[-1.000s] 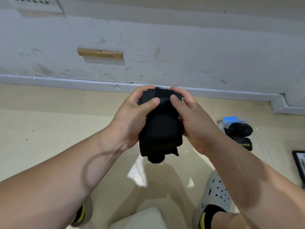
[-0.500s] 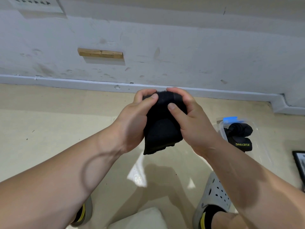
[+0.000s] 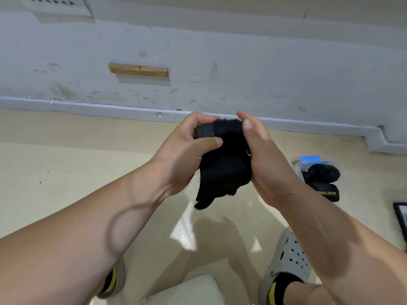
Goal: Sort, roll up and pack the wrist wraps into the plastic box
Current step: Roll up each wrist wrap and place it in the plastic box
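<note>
Black wrist wrap up in air between both hands, loose end hanging down; left hand and right hand both clenched round it; plastic box on floor, right side, nearer right hand

Both hands, left and right, gripping black wrist wrap, plastic box at right
</note>
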